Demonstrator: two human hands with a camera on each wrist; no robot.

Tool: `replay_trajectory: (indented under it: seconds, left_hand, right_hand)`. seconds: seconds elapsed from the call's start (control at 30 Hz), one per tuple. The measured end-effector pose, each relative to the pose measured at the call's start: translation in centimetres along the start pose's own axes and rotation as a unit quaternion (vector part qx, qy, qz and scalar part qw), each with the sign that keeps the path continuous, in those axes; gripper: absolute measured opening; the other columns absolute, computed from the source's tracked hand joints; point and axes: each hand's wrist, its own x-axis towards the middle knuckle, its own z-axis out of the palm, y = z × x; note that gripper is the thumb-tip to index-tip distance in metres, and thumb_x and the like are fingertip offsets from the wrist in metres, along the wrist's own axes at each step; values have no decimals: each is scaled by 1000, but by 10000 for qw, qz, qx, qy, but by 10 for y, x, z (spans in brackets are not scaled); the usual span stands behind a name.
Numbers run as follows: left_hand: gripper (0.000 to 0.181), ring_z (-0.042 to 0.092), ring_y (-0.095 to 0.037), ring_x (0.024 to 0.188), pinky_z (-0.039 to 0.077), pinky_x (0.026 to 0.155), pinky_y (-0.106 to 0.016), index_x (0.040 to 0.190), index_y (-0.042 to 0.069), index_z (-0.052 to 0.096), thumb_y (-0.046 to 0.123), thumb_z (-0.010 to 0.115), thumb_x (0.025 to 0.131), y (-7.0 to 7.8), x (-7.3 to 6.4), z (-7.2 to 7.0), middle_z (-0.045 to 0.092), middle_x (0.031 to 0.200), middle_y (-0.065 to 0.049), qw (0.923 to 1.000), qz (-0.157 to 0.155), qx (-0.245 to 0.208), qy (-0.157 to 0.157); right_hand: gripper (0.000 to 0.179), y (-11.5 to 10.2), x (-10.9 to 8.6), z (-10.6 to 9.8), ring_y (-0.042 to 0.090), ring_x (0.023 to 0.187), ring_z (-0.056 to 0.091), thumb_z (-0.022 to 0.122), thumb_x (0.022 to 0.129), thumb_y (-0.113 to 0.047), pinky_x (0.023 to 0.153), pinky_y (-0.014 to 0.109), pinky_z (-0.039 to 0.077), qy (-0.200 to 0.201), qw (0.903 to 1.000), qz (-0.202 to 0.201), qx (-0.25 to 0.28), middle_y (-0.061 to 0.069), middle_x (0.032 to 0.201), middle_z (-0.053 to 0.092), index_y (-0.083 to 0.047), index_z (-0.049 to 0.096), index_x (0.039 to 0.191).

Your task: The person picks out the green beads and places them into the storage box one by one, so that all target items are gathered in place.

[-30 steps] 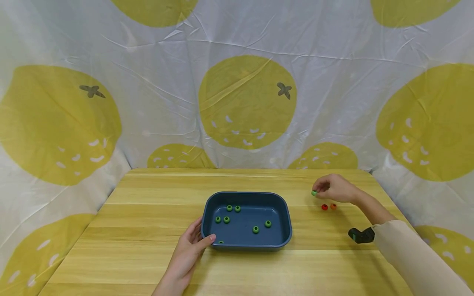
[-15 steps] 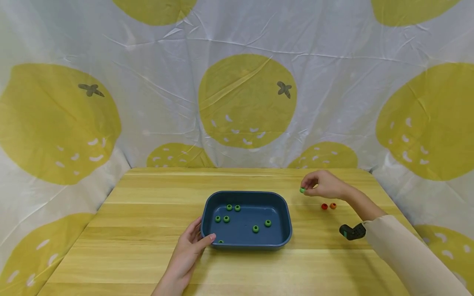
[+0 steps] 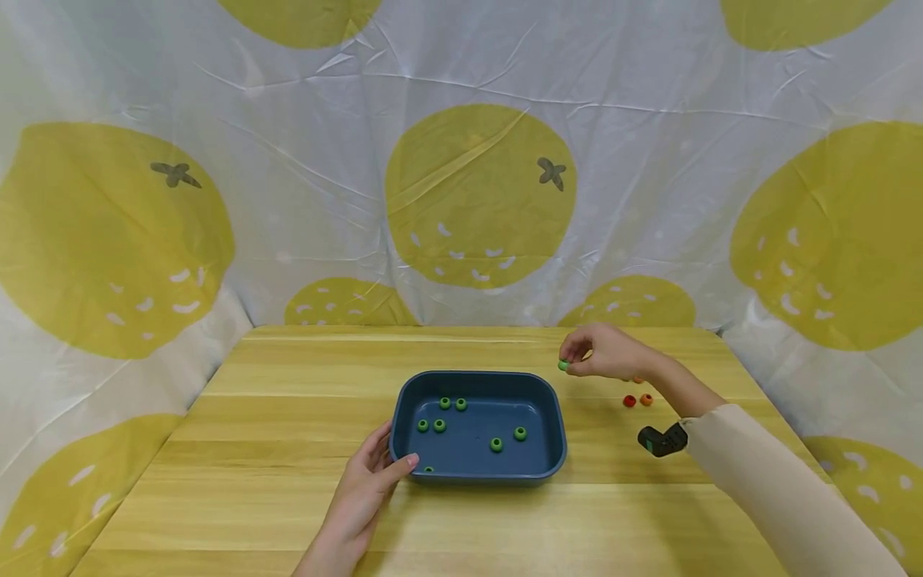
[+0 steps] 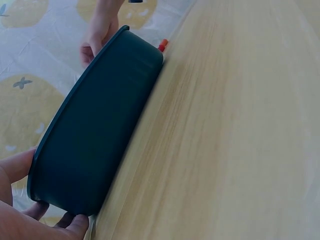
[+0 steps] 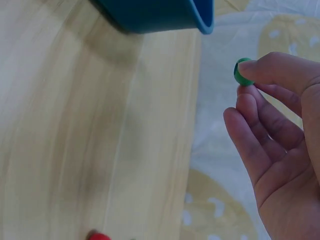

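Note:
Between thumb and fingertips my right hand (image 3: 602, 353) pinches a green bead (image 5: 243, 71) with a hole through it, raised above the table just right of the blue plastic bin (image 3: 476, 479). My left hand (image 3: 364, 485) grips the bin's left front corner, thumb over the rim and fingers against the outer wall. Inside the bin lie several green beads (image 3: 496, 445), spread over the floor; one at the front left is mostly hidden by the front wall. A red bead (image 3: 630, 401) and an orange bead (image 3: 646, 399) lie on the table below my right forearm.
Behind the right wrist, another orange bead (image 3: 638, 380) shows partly. A black wrist device (image 3: 662, 441) hangs off the right sleeve (image 3: 771, 473). The wooden table (image 3: 288, 401) ends at a white curtain (image 3: 310, 200) with yellow fruit prints.
My right hand has moved left toward the bin, carrying the green bead. Another orange bead has come into view behind the wrist. The left hand and the bin stay in place.

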Motion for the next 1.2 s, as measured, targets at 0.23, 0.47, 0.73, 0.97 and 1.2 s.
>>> replay_trajectory:
  seconds: [0.23,0.47,0.73,0.97,1.2]
  left_hand:
    - [78,37,-37,144,40,112,-43,158,3,35,3,76,93,0,1,-2,35,161,-22,10000,-7,-16,-38]
    - [80,35,-38,145,36,114,-47,159,2,33,3,77,92,1,0,-3,34,161,-22,10000,-72,2,-3]
    - [80,35,-38,146,34,115,-49,159,2,33,3,76,93,1,2,-2,34,161,-22,10000,-57,6,-2]
    - [79,33,-37,147,33,115,-50,159,3,34,4,77,92,1,2,-1,34,161,-21,10000,-89,4,27]
    - [81,33,-38,147,35,114,-48,160,3,32,4,77,92,0,3,-1,33,162,-22,10000,-80,13,5]
  right_hand:
    - [8,-13,17,0,16,85,66,77,92,-12,79,35,57,-124,9993,-259,-246,-5,91,69,-10,75,100]
    - [9,-22,33,9,14,86,67,76,94,-13,80,35,57,-337,9982,-459,-186,-5,93,70,-9,75,102]
    - [7,-34,50,16,14,85,67,76,94,-14,80,36,56,-425,9972,-566,-255,-6,91,70,-11,75,101]
    - [7,-42,66,23,11,85,67,76,93,-11,79,33,57,-532,9942,-881,-308,-7,92,70,-11,76,100]
    - [10,-54,75,31,9,86,67,75,92,-10,80,31,57,-666,9913,-1078,-345,-7,93,71,-9,76,102]
